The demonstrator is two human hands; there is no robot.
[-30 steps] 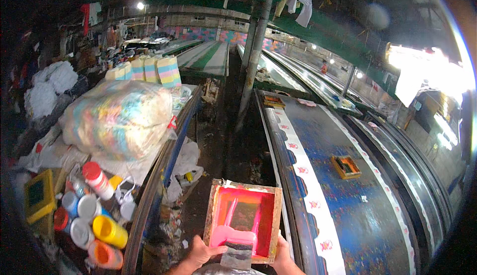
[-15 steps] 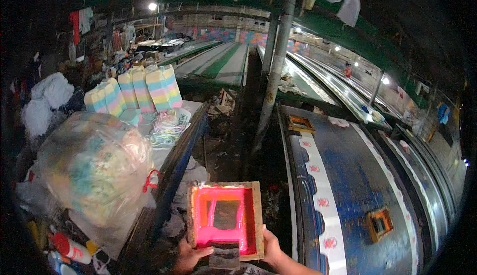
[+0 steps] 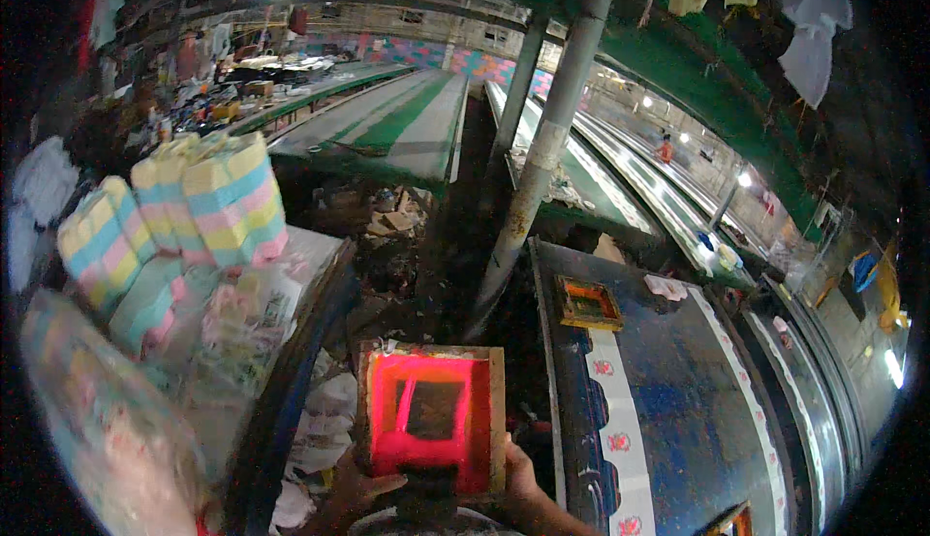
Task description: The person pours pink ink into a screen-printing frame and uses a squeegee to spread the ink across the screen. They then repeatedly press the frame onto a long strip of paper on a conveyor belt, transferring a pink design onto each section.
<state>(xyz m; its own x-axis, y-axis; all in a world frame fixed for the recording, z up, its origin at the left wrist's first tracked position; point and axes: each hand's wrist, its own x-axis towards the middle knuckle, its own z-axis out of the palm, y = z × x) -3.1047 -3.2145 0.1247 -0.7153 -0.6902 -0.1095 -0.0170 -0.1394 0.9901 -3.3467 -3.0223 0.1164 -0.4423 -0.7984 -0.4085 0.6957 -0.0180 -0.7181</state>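
A square wooden screen-printing frame [image 3: 498,405] is held up in front of me, tilted so its inside shows. Bright pink ink [image 3: 421,449] coats that inside, around a dark rectangular middle. My left hand [image 3: 363,488] grips the lower left corner, with the thumb along the bottom edge. On the lower right side, my right hand [image 3: 520,473] is closed around the wood. A dark flat block, like a squeegee [image 3: 431,489], sits at the bottom edge between my hands; shadow hides much of it.
To the right is a long printing table [image 3: 678,391] with a white printed strip [image 3: 628,439] and an orange-stained frame [image 3: 589,303]. A metal post [image 3: 542,163] stands ahead. On the left table are striped pastel stacks [image 3: 218,197] and a big plastic bag [image 3: 107,420]. Debris [image 3: 397,211] litters the aisle.
My view has moved forward along the aisle: the post, left stacks and tables appear nearer, and the bag has slid toward the lower left. Both hands still hold the frame.
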